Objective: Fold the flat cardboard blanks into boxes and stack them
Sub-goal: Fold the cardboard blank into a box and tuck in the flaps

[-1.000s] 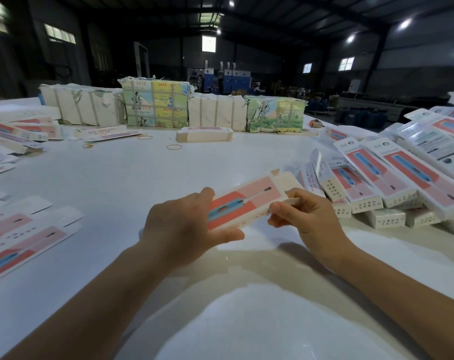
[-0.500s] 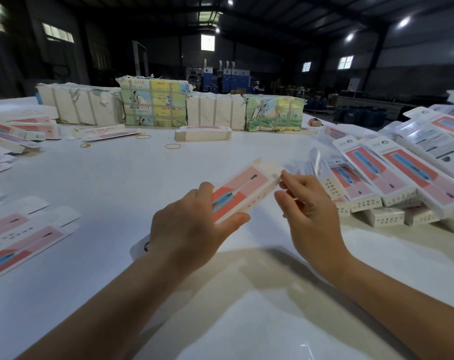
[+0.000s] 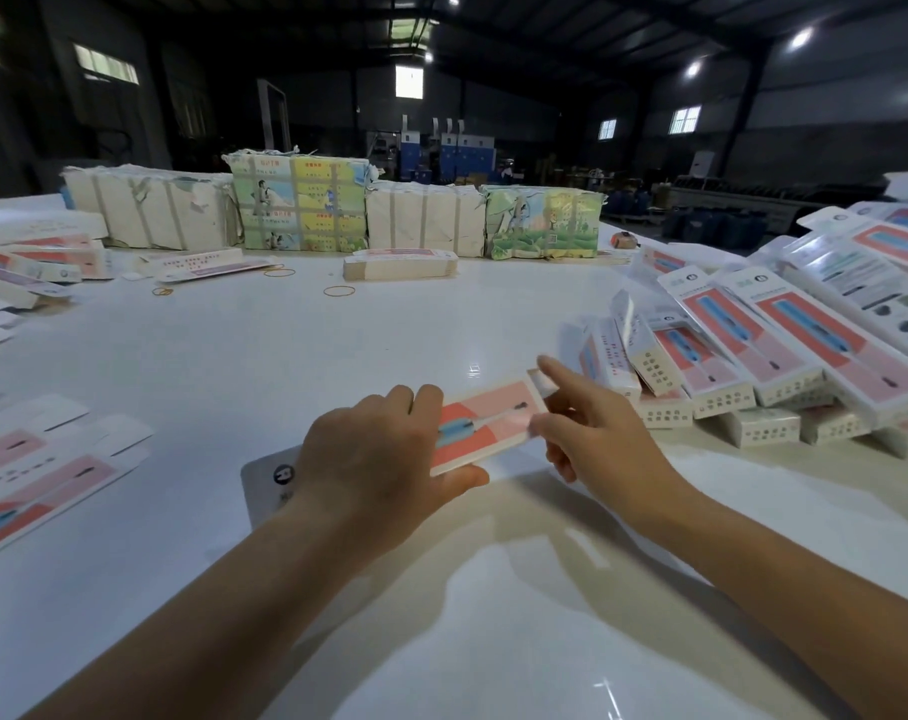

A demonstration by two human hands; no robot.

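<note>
Both hands work one box point(image 3: 485, 426); left hand point(image 3: 384, 459) grips it, right hand point(image 3: 597, 433) open, forefinger at the end flap point(image 3: 542, 379); a hard poke could crease it.

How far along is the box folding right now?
Done: a pile of folded boxes is stacked at the right of the white table. In hand: the left hand grips one pink box while the right hand works its far end flap with an extended finger. Left: flat blanks lie at the left, and a bundle of blanks waits farther back.
</note>
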